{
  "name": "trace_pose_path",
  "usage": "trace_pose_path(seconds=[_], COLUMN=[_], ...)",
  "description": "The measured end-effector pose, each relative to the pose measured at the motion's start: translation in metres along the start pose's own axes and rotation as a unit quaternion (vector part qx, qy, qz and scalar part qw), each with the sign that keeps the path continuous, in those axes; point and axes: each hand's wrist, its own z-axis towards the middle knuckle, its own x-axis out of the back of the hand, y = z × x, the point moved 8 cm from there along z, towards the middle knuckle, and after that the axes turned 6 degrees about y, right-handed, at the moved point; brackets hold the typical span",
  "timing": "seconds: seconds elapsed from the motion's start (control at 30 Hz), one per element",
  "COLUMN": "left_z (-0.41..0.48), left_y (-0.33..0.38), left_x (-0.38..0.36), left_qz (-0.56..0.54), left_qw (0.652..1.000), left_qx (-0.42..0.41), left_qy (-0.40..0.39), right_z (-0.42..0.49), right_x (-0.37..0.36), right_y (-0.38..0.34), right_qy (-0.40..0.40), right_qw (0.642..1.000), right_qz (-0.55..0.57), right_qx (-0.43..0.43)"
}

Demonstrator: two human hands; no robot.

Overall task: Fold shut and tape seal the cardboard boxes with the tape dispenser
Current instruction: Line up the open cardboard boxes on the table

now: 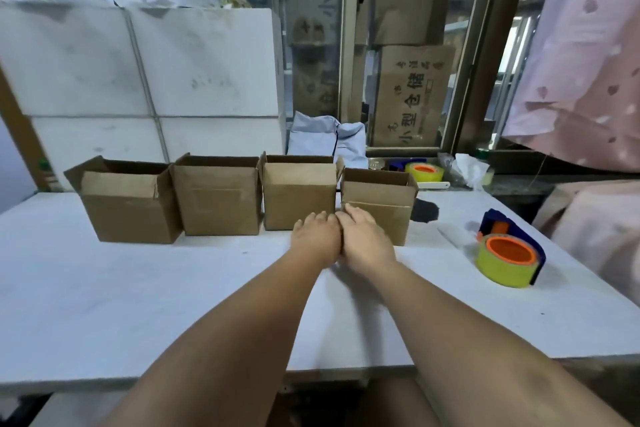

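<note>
The left hand and right hand, fingers straight and empty, are reaching for the rightmost cardboard box of 4 open on the desk, likely light, crushable, best gripped by its sides.
</note>
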Motion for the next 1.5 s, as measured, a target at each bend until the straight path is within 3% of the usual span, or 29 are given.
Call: trace_pose_path(seconds=[0.2, 0.37, 0.53, 0.63, 0.73, 0.87, 1.1, 1.5], left_z=[0.0, -0.013, -0.017, -0.007, 0.005, 0.014, 0.033, 0.016], left_y=[-0.003, -0.005, -0.004, 0.002, 0.007, 0.013, 0.014, 0.02], left_x=[-0.027, -0.041, -0.024, -0.002, 0.012, 0.028, 0.039, 0.045], left_qz=[-0.043, -0.042, -0.111, -0.204, -0.3, -0.372, -0.491, -0.379], left_qw=[0.999, 0.998, 0.991, 0.974, 0.946, 0.92, 0.858, 0.904], left_qx=[0.026, 0.041, 0.065, 0.065, 0.064, 0.061, 0.092, 0.126], left_qy=[-0.015, -0.013, 0.042, 0.078, 0.102, 0.104, 0.118, 0.154], right_z=[-0.011, -0.021, -0.022, -0.019, -0.017, -0.007, 0.012, -0.001], right_x=[-0.029, -0.039, 0.0, 0.032, 0.054, 0.061, 0.059, 0.074], right_y=[0.025, 0.03, 0.033, 0.043, 0.062, 0.086, 0.106, 0.113], right_qy=[-0.081, -0.095, 0.055, 0.193, 0.244, 0.213, 0.177, 0.119], right_qw=[0.996, 0.995, 0.997, 0.976, 0.948, 0.921, 0.908, 0.924], right_qz=[0.029, 0.022, 0.0, 0.011, 0.084, 0.182, 0.249, 0.202], right_qx=[-0.021, -0.023, -0.051, -0.099, -0.188, -0.272, -0.285, -0.303])
